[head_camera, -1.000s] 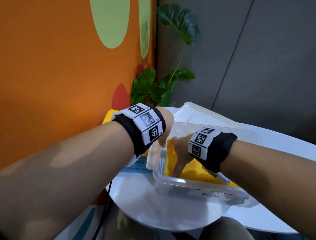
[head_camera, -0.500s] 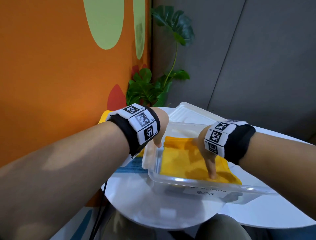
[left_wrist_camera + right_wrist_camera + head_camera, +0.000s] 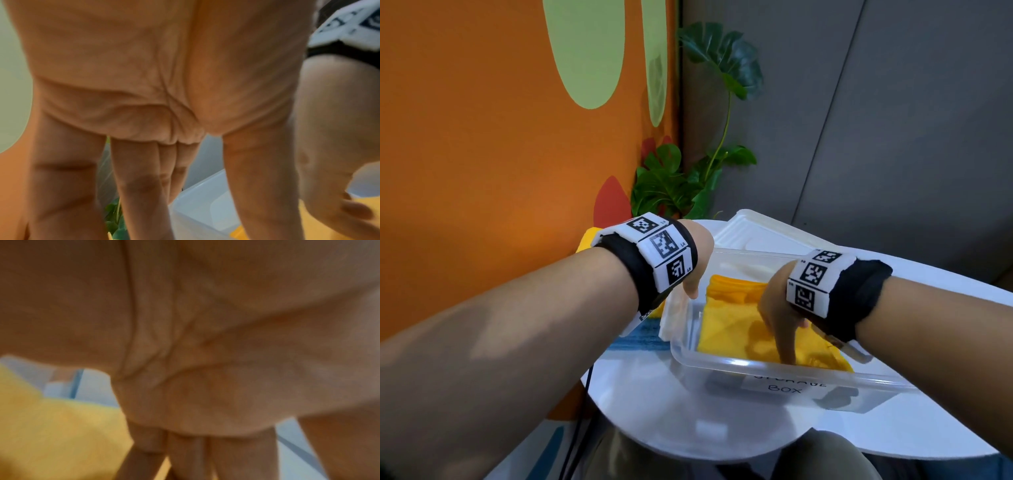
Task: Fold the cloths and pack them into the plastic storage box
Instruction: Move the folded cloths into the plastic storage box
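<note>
A folded yellow cloth (image 3: pixel 736 329) lies flat inside a clear plastic storage box (image 3: pixel 784 375) on a round white surface (image 3: pixel 654 404), its far edge bunched into soft ridges and its near part smooth with a diagonal crease. The right hand (image 3: pixel 779 320) reaches down into the box with fingers (image 3: pixel 787 353) extended, pressing on the near right part of the cloth. The left hand (image 3: pixel 697 270) hangs over the box's far left corner, fingers pointing down and straight in the left wrist view; whether they touch the cloth or the rim cannot be told. A handwritten label (image 3: pixel 787 387) reading "BOX" shows on the near wall of the box. The box's lid (image 3: pixel 756 233) lies just beyond it. To the left of the box, a white cloth (image 3: pixel 671 318) lies on a blue cloth (image 3: pixel 637 339). A leafy plant (image 3: pixel 688 181) stands in the far corner beside an orange wall (image 3: pixel 482 154).
</note>
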`<state>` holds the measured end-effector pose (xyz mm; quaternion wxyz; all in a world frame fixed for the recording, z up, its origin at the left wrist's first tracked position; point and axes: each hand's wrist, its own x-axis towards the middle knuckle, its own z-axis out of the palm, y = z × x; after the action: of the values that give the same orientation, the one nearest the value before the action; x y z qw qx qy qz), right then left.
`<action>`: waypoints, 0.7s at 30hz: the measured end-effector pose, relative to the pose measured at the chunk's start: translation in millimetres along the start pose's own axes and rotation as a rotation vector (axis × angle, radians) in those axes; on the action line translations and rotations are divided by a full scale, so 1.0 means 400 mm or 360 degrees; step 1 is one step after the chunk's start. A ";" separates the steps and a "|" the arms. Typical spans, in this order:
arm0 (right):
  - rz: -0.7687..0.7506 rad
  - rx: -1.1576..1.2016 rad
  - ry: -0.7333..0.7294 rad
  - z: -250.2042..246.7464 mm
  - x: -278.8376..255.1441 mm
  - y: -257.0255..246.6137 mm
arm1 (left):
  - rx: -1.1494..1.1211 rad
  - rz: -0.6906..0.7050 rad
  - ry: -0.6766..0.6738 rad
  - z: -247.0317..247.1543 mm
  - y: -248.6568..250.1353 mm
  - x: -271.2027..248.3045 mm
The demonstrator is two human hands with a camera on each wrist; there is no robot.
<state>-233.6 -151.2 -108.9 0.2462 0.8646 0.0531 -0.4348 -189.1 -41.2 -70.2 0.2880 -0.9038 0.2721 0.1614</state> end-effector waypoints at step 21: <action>-0.0406 0.0368 -0.0006 -0.002 0.027 -0.029 | -0.0233 0.0165 -0.0128 0.020 -0.014 0.058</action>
<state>-230.0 -142.0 -121.4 0.0882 0.8726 0.1115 -0.4672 -168.4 -41.8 -84.4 0.2232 -0.9000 0.2941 0.2316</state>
